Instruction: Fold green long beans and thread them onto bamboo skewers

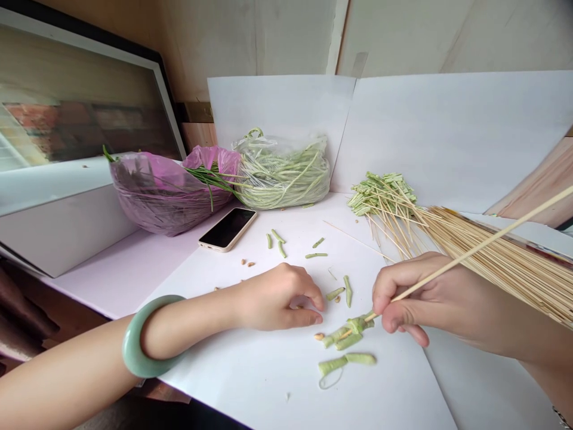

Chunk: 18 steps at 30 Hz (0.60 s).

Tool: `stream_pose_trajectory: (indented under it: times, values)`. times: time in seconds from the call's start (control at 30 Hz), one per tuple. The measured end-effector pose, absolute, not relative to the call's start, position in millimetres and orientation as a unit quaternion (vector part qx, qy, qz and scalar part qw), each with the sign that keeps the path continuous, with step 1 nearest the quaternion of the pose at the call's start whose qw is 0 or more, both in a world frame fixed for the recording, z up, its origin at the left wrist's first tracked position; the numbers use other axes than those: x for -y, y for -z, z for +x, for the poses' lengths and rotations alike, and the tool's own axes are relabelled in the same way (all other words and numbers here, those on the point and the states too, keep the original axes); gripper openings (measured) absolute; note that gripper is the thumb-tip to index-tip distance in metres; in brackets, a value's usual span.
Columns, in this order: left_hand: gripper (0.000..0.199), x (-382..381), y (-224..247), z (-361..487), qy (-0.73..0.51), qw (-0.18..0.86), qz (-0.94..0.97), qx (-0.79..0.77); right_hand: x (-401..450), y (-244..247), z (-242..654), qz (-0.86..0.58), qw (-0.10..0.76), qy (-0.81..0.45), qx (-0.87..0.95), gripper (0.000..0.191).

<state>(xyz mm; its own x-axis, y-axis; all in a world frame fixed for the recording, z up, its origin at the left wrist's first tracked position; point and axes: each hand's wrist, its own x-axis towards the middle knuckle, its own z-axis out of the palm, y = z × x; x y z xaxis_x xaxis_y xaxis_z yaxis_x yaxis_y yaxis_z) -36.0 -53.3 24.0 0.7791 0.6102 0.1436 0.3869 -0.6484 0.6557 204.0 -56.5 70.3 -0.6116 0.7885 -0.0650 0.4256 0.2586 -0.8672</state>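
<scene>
My right hand [418,292] pinches a long bamboo skewer [483,243] between thumb and fingers. The skewer slopes down to the left, and its lower end meets a bundle of cut green bean pieces [351,330] on the white sheet. Whether it pierces every piece cannot be made out. My left hand [284,298] rests on the sheet left of the bundle, fingers loosely curled, thumb and forefinger apart, nothing visible between them. Two more bean pieces [347,362] lie just below the bundle, with a thin string beside them. Other short pieces [348,291] lie above it.
A stack of bamboo skewers [501,257] lies at right, beside a pile of bean-loaded skewers [385,194]. Behind stand a clear bag of long beans [286,173] and a purple bag [165,191]. A phone [228,229] lies before them. Loose seeds [247,263] dot the sheet.
</scene>
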Motion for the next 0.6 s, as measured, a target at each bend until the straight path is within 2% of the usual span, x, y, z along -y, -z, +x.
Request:
stream_pose_trajectory:
  times: [0.6]
  values:
    - [0.011,53.1,-24.3,-33.9,-0.163,0.298,0.903,-0.264,64.1,-72.9,202.5,-0.392,0.169,-0.346,0.836,0.027]
